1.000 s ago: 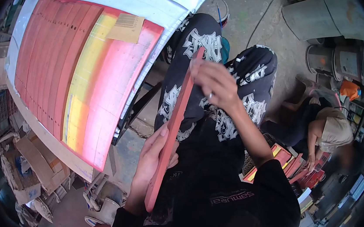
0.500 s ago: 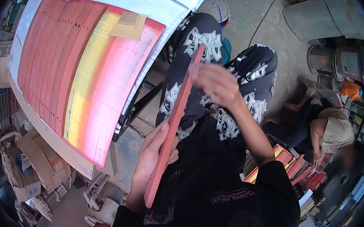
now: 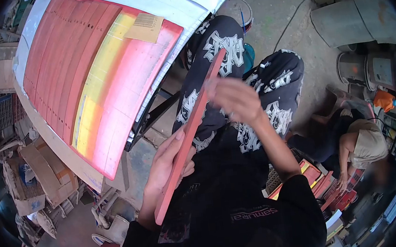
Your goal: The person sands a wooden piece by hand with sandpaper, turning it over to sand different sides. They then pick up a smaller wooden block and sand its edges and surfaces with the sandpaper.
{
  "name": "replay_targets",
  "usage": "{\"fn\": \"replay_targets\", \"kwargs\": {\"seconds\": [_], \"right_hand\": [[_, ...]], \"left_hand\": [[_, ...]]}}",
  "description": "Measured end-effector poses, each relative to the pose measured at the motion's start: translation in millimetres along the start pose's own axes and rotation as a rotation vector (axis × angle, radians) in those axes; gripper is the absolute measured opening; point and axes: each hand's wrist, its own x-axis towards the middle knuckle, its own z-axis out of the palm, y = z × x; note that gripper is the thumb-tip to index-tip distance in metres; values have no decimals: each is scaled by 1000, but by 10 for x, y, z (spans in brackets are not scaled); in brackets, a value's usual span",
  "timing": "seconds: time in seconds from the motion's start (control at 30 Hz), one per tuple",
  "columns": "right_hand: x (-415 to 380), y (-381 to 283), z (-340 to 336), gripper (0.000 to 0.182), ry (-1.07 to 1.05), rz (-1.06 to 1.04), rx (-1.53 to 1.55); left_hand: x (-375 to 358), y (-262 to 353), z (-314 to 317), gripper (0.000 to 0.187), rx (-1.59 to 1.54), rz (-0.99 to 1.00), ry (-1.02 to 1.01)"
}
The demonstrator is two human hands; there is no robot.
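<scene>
A long, narrow red-painted slat [image 3: 190,132] slants across my lap, its far end over my left knee. My left hand [image 3: 164,164] grips its lower half, thumb along one side and fingers wrapped round beneath. At the upper half, my right hand [image 3: 238,101] bends over the slat with its fingers drawn together against the edge. Motion blurs those fingertips, so anything small between them cannot be made out. Several similar red slats [image 3: 65,55] lie side by side on the red, yellow and pink painted board [image 3: 130,89] to the left.
A cardboard piece [image 3: 145,27] with a barcode lies on the board. Cardboard boxes [image 3: 48,173] are stacked at the left. On the right, another person [image 3: 364,143] bends over red pieces. A cable [image 3: 288,24] runs across the floor, and a grey curved cover [image 3: 357,22] stands beyond.
My right hand shifts slightly along the slat's upper part and stays blurred. The left hand keeps its hold. The whole view drifts a little, and the other person's arm moves slightly.
</scene>
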Motion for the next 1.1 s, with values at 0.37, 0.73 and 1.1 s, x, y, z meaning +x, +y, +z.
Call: {"fn": "replay_targets", "kwargs": {"seconds": [0.37, 0.73, 1.1], "right_hand": [[127, -303, -26, 30, -92, -53, -35], [88, -356, -46, 32, -125, -18, 17], [88, -414, -116, 36, -192, -9, -1]], "left_hand": [[117, 19, 64, 48, 30, 27, 40], [232, -1, 67, 48, 69, 45, 63], [312, 6, 83, 49, 88, 54, 37]]}}
